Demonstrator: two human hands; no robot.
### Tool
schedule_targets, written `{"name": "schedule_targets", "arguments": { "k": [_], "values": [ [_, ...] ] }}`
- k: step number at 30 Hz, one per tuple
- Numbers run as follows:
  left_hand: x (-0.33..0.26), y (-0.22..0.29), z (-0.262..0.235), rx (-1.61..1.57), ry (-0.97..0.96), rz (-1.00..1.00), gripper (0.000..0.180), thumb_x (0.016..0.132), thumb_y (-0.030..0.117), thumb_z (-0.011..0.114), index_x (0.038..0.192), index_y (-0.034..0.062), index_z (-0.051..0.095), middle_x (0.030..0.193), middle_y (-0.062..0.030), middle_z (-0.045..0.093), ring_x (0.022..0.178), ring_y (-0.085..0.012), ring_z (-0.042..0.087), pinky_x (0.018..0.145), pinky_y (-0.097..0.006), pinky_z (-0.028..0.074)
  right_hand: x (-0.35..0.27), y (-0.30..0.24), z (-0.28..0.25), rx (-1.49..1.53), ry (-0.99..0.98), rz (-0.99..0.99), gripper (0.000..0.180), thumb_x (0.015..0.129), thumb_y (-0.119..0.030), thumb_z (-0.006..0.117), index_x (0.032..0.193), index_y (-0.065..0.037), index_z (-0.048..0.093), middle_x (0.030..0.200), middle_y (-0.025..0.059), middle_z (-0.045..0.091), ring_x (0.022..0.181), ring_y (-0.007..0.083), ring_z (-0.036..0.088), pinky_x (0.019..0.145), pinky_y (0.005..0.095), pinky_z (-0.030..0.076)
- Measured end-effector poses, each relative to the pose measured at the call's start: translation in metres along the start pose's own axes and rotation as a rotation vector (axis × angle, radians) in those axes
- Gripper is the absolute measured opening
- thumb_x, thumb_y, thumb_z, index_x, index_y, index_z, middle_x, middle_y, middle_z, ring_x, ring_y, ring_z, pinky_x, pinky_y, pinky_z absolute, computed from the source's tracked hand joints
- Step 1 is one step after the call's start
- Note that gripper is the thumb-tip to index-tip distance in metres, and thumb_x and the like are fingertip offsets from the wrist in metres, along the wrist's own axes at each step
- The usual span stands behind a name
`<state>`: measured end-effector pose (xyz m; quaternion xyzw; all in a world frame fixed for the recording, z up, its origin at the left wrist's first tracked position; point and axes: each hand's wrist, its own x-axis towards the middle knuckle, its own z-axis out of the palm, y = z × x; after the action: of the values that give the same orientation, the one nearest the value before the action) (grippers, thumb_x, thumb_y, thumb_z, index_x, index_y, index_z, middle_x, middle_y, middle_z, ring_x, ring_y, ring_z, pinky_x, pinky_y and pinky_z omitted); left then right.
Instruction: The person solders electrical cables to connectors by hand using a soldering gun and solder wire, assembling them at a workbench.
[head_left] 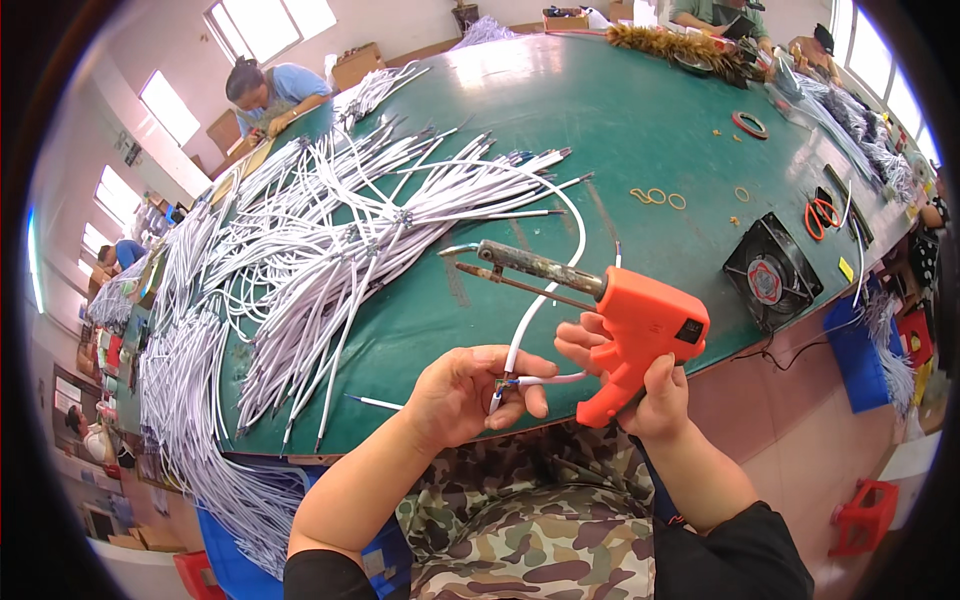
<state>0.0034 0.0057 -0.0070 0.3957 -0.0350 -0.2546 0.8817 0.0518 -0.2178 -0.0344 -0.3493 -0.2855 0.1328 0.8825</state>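
My left hand (455, 395) pinches a white cable (522, 327) at a place where its sheath is cut and thin coloured wires show. From there one length loops up over the table, and another runs right toward my other hand. My right hand (660, 400) is closed round the grip of an orange soldering gun (655, 318). Its metal barrel points left, and the bent tip hangs above the table, apart from the bared wires. A thin tube runs under the barrel. Fingers of my right hand are partly hidden behind the gun.
A large heap of white cables (350, 225) covers the green table's (500, 85) left side. On the right are a black fan (772, 270), orange-handled scissors (820, 217), rubber bands (657, 197) and a tape roll (749, 125). Co-workers sit around; a red stool (865, 517) stands on the floor.
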Motion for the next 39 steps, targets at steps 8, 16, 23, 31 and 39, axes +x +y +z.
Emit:
{"name": "schedule_targets", "arguments": {
  "k": [8,16,23,31,39],
  "values": [
    [0.0,0.004,0.006,0.055,-0.057,0.063,0.058,0.081,0.03,0.059,0.125,-0.007,0.053,0.092,-0.0175,0.067,0.059,-0.0121,0.05,0.058,-0.022,0.042,-0.019,-0.009,-0.011,-0.144,-0.031,0.114,0.083,0.089,-0.059,0.053,0.143,0.001,0.03,0.135,0.0209,0.05,0.1,0.0367,0.065,0.083,0.0467,0.056],
    [-0.003,0.005,0.022,0.344,0.12,0.16,0.045,0.085,0.005,0.062,0.128,0.0024,0.051,0.095,-0.013,0.066,0.064,-0.0111,0.053,0.059,-0.02,0.041,-0.023,-0.011,-0.01,0.02,-0.02,0.119,0.081,0.091,-0.061,0.047,0.142,0.001,0.032,0.132,0.0194,0.052,0.093,0.0347,0.067,0.078,0.0457,0.058],
    [-0.008,0.013,0.013,1.796,0.351,0.856,0.035,0.077,-0.004,0.068,0.11,0.0039,0.06,0.087,-0.0087,0.06,0.066,-0.0182,0.058,0.057,-0.029,0.047,-0.031,-0.015,-0.019,0.063,0.06,0.157,0.081,0.089,-0.056,0.055,0.143,0.0,0.031,0.134,0.0208,0.05,0.098,0.0332,0.066,0.083,0.0465,0.056],
    [-0.016,0.026,0.025,2.42,0.212,0.711,0.032,0.071,0.006,0.063,0.104,0.0073,0.064,0.087,-0.0062,0.056,0.066,-0.0207,0.055,0.054,-0.033,0.045,-0.029,-0.029,-0.026,0.018,0.107,0.059,0.08,0.089,-0.058,0.055,0.138,0.002,0.036,0.132,0.0187,0.052,0.096,0.0311,0.066,0.081,0.0476,0.057],
    [0.005,0.103,0.029,2.264,0.425,1.12,0.021,0.084,0.0,0.056,0.104,0.0041,0.061,0.084,-0.0124,0.064,0.07,-0.028,0.063,0.059,-0.039,0.049,-0.033,-0.069,-0.028,-0.023,0.189,-0.216,0.085,0.088,-0.065,0.049,0.14,0.0,0.034,0.128,0.0165,0.053,0.083,0.0278,0.064,0.074,0.0462,0.059]
  ]
}}
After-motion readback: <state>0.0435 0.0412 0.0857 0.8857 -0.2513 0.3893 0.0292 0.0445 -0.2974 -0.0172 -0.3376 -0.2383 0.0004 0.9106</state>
